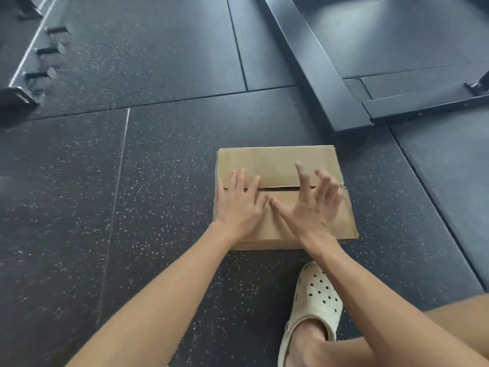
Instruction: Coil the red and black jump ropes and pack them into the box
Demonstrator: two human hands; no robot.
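Note:
A brown cardboard box (275,160) stands on the dark rubber floor in front of me. Its top flaps are folded down, with a narrow dark gap between them. My left hand (238,205) lies flat on the left part of the flaps, fingers straight across the gap. Over the right part, my right hand (312,205) has its fingers spread and slightly bent, blurred, just above or touching the near flap. No red or black jump rope is visible; the box's inside is hidden.
My foot in a cream perforated clog (312,305) rests just before the box at the right. A black metal frame base (325,75) runs diagonally behind the box. A rack with pegs (39,51) stands at the far left.

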